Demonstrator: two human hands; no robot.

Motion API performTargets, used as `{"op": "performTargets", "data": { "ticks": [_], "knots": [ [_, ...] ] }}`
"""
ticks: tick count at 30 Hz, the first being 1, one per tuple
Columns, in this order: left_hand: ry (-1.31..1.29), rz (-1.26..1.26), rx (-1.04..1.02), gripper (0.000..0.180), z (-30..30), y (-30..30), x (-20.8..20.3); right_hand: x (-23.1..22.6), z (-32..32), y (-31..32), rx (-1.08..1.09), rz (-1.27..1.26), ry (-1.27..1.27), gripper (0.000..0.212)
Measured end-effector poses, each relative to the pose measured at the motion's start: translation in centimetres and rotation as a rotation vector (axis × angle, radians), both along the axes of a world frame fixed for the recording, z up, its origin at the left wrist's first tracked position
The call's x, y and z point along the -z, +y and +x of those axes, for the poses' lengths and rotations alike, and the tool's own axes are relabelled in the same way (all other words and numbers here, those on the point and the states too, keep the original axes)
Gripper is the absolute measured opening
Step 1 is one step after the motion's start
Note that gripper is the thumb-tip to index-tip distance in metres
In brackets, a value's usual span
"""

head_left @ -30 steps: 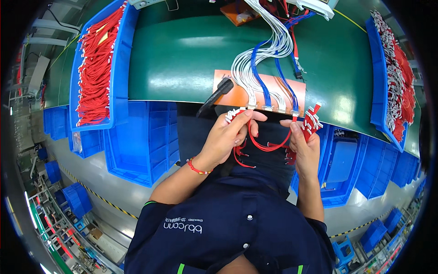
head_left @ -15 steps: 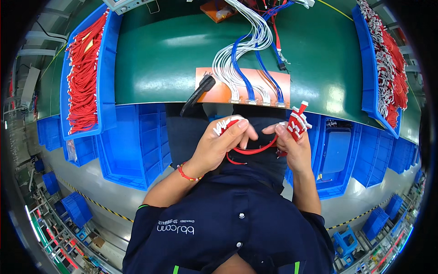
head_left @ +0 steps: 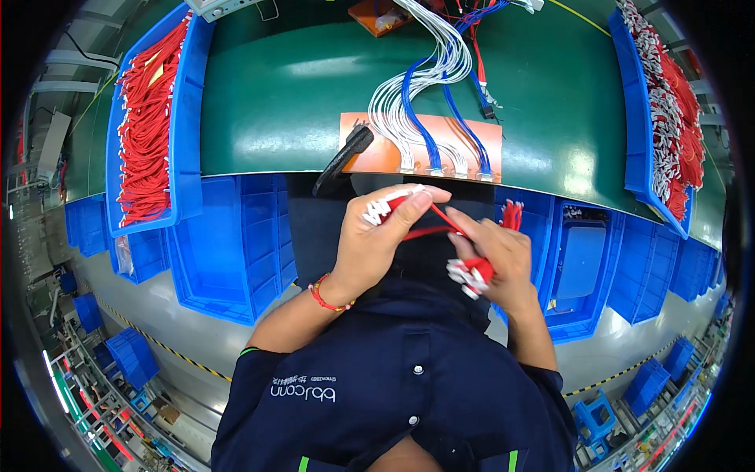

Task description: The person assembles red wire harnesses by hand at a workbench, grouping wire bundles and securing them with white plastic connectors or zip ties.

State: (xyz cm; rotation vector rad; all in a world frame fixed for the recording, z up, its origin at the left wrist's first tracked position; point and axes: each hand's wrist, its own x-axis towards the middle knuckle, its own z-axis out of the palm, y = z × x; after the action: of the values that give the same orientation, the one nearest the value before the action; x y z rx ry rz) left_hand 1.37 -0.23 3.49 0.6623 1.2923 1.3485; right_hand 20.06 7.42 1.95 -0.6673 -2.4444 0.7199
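My left hand (head_left: 363, 248) is closed round several red cables whose white connectors (head_left: 377, 211) stick out beside the thumb. Closed as well, my right hand (head_left: 507, 256) grips a bundle of red cables; its white-connector end (head_left: 470, 277) shows below the fingers, and more red ends (head_left: 512, 214) rise above the knuckles. Between the two hands runs a red cable (head_left: 429, 232), pinched at the left thumb and the right fingertips. Both hands are held over my lap, just in front of the table edge. The cable parts inside the fists are hidden.
An orange board (head_left: 377, 161) with white and blue wires (head_left: 432, 75) lies at the green table's (head_left: 275, 118) front edge, a black strap-like piece (head_left: 346, 157) on it. Blue bins of red cables stand left (head_left: 189, 118) and right (head_left: 629, 102). Blue crates (head_left: 212, 259) stand below.
My right hand has turned over, swinging its bundle's connectors downward. The left thumb and fingers have risen slightly. The slack red cable between the hands is now drawn straighter.
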Motion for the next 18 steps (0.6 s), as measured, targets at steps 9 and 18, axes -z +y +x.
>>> {"op": "performTargets", "data": {
  "ticks": [9,18],
  "knots": [
    [-0.377,0.109,-0.238,0.035,-0.9,-0.3,1.5,0.7,5.8,2.7,0.3,-1.073,0.21,0.024],
    [-0.273,-0.096,-0.086,0.029,-0.2,0.1,3.5,1.9,4.5,2.1,0.161,-1.368,0.593,0.022]
  ]
}}
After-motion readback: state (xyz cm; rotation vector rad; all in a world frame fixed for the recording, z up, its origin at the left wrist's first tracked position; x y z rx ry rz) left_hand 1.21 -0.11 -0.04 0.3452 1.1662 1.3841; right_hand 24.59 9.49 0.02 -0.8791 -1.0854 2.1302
